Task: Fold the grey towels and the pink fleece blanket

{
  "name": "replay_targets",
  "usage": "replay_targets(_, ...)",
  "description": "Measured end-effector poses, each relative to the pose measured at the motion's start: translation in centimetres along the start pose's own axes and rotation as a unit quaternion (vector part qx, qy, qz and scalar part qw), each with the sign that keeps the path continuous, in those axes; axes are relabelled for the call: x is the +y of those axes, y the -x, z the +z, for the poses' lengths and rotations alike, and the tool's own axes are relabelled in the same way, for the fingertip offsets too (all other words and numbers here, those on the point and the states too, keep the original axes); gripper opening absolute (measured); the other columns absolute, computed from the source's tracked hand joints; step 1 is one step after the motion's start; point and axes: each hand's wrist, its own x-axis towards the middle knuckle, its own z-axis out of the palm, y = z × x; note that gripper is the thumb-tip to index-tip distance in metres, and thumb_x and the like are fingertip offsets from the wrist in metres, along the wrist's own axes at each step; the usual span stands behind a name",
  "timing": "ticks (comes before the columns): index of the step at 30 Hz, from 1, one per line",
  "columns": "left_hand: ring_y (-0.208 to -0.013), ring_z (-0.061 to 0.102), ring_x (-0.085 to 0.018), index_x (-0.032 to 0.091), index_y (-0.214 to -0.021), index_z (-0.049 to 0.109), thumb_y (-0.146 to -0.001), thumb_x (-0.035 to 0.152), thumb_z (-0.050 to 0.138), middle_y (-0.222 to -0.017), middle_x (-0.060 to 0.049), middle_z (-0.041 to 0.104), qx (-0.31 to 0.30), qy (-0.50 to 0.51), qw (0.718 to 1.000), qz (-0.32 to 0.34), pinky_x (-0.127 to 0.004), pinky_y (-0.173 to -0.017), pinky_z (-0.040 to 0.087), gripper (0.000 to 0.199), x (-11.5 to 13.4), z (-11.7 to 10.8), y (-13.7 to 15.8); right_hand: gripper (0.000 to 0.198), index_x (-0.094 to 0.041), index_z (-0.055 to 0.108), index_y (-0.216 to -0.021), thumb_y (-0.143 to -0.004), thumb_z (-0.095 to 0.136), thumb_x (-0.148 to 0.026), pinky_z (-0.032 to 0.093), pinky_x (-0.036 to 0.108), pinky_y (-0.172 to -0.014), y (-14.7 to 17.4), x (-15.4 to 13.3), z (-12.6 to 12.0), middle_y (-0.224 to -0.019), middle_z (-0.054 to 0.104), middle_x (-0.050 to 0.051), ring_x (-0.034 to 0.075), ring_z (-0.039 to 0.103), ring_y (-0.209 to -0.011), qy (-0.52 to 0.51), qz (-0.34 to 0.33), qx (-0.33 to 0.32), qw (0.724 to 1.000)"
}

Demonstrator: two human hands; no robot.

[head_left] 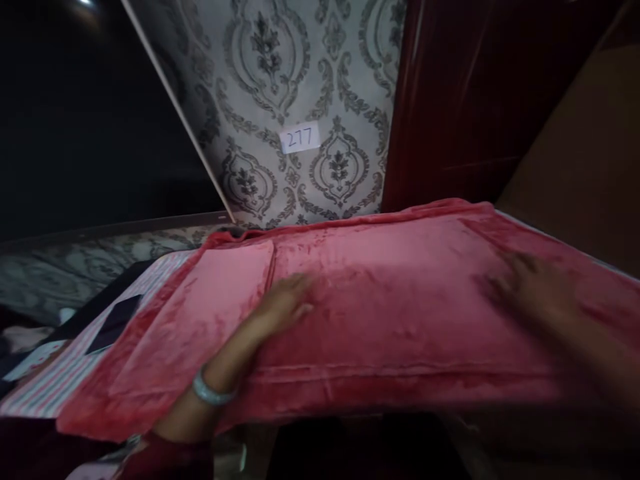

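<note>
A pink-red plush blanket (380, 320) lies spread over a table-like surface, with a part folded over at its left (225, 280). My left hand (287, 300) rests on it near the edge of that fold, fingers stretched out and nothing in them. A silvery bracelet (213, 392) circles the left wrist. Over the right part of the blanket is my right hand (537, 287), blurred by motion. Its fingers look spread, with nothing seen between them; whether it touches the cloth I cannot tell.
A striped cloth (55, 380) runs along the left side, with a dark flat phone-like object (116, 323) on it. Behind stand a patterned wall (320, 73) with a paper marked 277 (300, 137), a large dark screen (90, 120) and a dark red panel (450, 107).
</note>
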Motion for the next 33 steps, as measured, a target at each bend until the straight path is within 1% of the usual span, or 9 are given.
replay_targets(3, -0.153, 0.027, -0.032, 0.013, -0.155, 0.038, -0.097, 0.036, 0.049, -0.163, -0.019, 0.032, -0.016, -0.053, 0.983, -0.176, -0.054, -0.122, 0.026, 0.063, -6.1, -2.6, 1.4, 0.074, -0.029, 0.03, -0.158, -0.091, 0.03, -0.061, 0.033, 0.06, -0.117, -3.1, -9.1, 2.1, -0.16, 0.036, 0.013, 0.041, 0.032, -0.146, 0.019, -0.044, -0.023, 0.999)
replay_targets(5, -0.155, 0.019, -0.032, 0.015, -0.158, 0.031, -0.1, 0.039, 0.041, -0.166, -0.018, 0.023, 0.005, -0.078, 0.959, -0.273, -0.058, -0.121, 0.022, 0.064, -8.9, -3.3, 2.4, 0.069, -0.024, 0.038, -0.155, -0.094, 0.032, -0.056, 0.033, 0.058, -0.117, -4.9, -14.3, 3.5, -0.162, 0.032, 0.014, 0.039, 0.029, -0.148, 0.017, -0.09, -0.063, 0.994)
replay_targets(9, -0.155, 0.015, -0.033, 0.024, -0.16, 0.027, -0.101, 0.047, 0.035, -0.168, -0.013, 0.021, 0.022, -0.106, 0.939, -0.327, -0.062, -0.12, 0.02, 0.064, -11.1, -1.3, 3.6, 0.063, -0.028, 0.041, -0.154, -0.096, 0.036, -0.052, 0.031, 0.061, -0.117, -7.4, -20.4, 6.1, -0.165, 0.029, 0.01, 0.036, 0.023, -0.151, 0.02, -0.148, -0.098, 0.984)
replay_targets(14, -0.153, 0.019, -0.039, 0.025, -0.159, 0.031, -0.101, 0.046, 0.033, -0.167, -0.013, 0.026, 0.016, -0.137, 0.938, -0.318, -0.068, -0.118, 0.021, 0.062, -11.1, 3.1, 4.3, 0.061, -0.032, 0.042, -0.154, -0.098, 0.03, -0.053, 0.027, 0.066, -0.115, -8.0, -20.9, 9.6, -0.163, 0.033, 0.008, 0.034, 0.027, -0.15, 0.031, -0.162, -0.135, 0.977)
replay_targets(18, -0.152, 0.023, -0.04, 0.025, -0.157, 0.036, -0.1, 0.05, 0.036, -0.166, -0.013, 0.028, -0.015, -0.094, 0.942, -0.321, -0.067, -0.116, 0.026, 0.063, -11.9, 2.3, 3.8, 0.062, -0.033, 0.039, -0.156, -0.099, 0.029, -0.054, 0.024, 0.064, -0.117, -8.3, -20.2, 10.6, -0.165, 0.028, 0.006, 0.033, 0.025, -0.151, 0.037, -0.146, -0.165, 0.975)
replay_targets(21, -0.149, 0.034, -0.035, 0.024, -0.152, 0.046, -0.102, 0.049, 0.031, -0.16, -0.014, 0.04, 0.005, -0.06, 0.947, -0.316, -0.061, -0.117, 0.03, 0.057, -13.0, -0.3, 1.4, 0.059, -0.03, 0.044, -0.153, -0.1, 0.031, -0.05, 0.026, 0.066, -0.115, -9.2, -22.1, 9.4, -0.162, 0.035, 0.009, 0.035, 0.029, -0.15, 0.038, -0.122, -0.196, 0.972)
replay_targets(24, -0.15, 0.032, -0.03, 0.027, -0.152, 0.045, -0.103, 0.043, 0.029, -0.159, -0.013, 0.042, 0.041, -0.062, 0.953, -0.295, -0.06, -0.121, 0.022, 0.054, -13.9, -1.5, -2.8, 0.058, -0.023, 0.045, -0.153, -0.1, 0.035, -0.044, 0.022, 0.061, -0.119, -10.0, -26.0, 8.1, -0.16, 0.038, 0.014, 0.034, 0.027, -0.15, 0.024, -0.15, -0.172, 0.973)
replay_targets(29, -0.153, 0.022, -0.036, 0.028, -0.158, 0.034, -0.1, 0.051, 0.031, -0.165, -0.013, 0.031, 0.015, -0.071, 0.947, -0.312, -0.07, -0.116, 0.022, 0.062, -14.1, 1.2, -8.7, 0.06, -0.025, 0.039, -0.156, -0.103, 0.031, -0.051, 0.021, 0.059, -0.119, -11.0, -30.6, 9.1, -0.165, 0.026, 0.01, 0.032, 0.025, -0.151, -0.021, -0.205, -0.185, 0.961)
replay_targets(33, -0.154, 0.019, -0.039, 0.029, -0.16, 0.027, -0.099, 0.054, 0.029, -0.168, -0.012, 0.023, 0.018, -0.086, 0.944, -0.319, -0.072, -0.115, 0.021, 0.066, -14.9, 3.2, -9.5, 0.059, -0.032, 0.042, -0.154, -0.103, 0.029, -0.057, 0.016, 0.055, -0.121, -12.8, -28.1, 9.8, -0.164, 0.03, 0.001, 0.03, 0.023, -0.151, -0.006, -0.19, -0.179, 0.965)
